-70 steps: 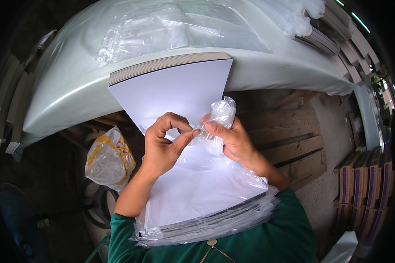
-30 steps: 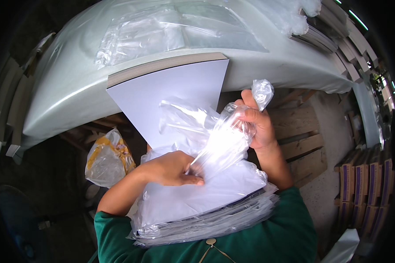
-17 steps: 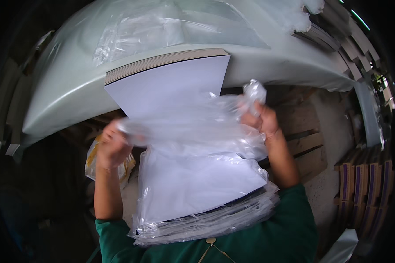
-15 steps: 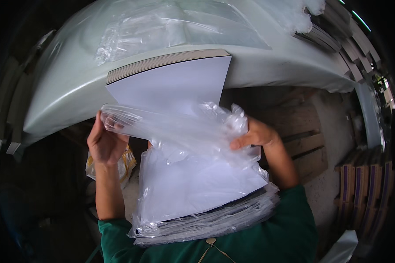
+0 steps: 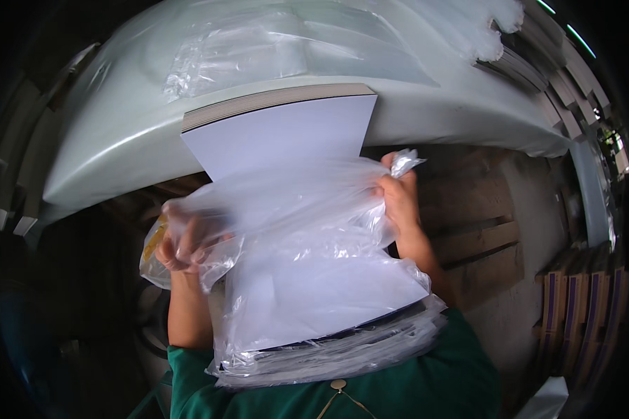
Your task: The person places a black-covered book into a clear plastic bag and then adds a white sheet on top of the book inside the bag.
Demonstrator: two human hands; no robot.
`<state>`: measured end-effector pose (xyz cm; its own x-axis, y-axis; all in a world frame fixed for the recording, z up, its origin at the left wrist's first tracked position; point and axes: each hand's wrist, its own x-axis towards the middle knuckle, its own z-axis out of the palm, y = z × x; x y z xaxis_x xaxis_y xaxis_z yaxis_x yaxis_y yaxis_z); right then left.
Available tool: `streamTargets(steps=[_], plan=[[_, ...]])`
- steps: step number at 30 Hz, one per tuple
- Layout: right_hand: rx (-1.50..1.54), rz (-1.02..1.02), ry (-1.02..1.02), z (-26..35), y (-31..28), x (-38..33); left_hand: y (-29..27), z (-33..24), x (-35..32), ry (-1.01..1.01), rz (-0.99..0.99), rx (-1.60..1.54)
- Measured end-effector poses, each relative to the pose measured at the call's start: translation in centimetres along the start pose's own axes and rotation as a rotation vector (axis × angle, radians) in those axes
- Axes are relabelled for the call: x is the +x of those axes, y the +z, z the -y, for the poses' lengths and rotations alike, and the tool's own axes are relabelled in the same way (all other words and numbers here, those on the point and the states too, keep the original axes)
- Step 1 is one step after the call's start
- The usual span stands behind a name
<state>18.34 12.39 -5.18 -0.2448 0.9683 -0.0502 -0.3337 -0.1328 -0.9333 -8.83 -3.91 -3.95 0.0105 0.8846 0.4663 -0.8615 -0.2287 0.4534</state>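
A clear plastic bag [image 5: 286,199] is stretched between my two hands. My right hand [image 5: 400,199] is closed on its right side, and a bunched end sticks up past the fingers. My left hand [image 5: 185,244] is at the bag's other side with film over its bent fingers; motion blur hides whether they grip. Behind the bag, a thick stack of white sheets [image 5: 286,129] leans with its far edge on the covered table; the film hides its near part. Against my body lies a pile of clear plastic bags [image 5: 328,359] with a white sheet showing through the top.
The table has a pale plastic cover [image 5: 454,115] and a loose clear sheet [image 5: 244,52] on it. Grey stacks [image 5: 559,84] stand far right, brown bundles [image 5: 573,300] nearer right. A wooden pallet [image 5: 475,244] lies on the floor; a yellow-marked plastic bag [image 5: 152,269] is behind my left hand.
My left hand has moved down and slightly right, and film now covers its fingers. My right hand has risen a little with the bag. The film spreads wider between them.
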Motion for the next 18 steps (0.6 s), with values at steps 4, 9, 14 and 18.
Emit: streamTargets(steps=[4,9,14,18], plan=[[-0.827,-0.354,-1.27,4.5,2.4,3.9,2.9,-2.7,5.4,0.071,-0.41,1.237],[-1.145,-0.07,-1.058,6.1,4.1,2.3,2.9,-3.1,5.7,0.354,-0.448,2.054],[-0.936,0.253,-1.022,7.4,-2.4,-5.1,6.5,-4.6,0.6,-0.345,0.032,1.197],[0.349,0.524,0.263,1.3,-9.6,-5.2,1.5,-3.0,-2.4,-0.67,-0.464,0.741]])
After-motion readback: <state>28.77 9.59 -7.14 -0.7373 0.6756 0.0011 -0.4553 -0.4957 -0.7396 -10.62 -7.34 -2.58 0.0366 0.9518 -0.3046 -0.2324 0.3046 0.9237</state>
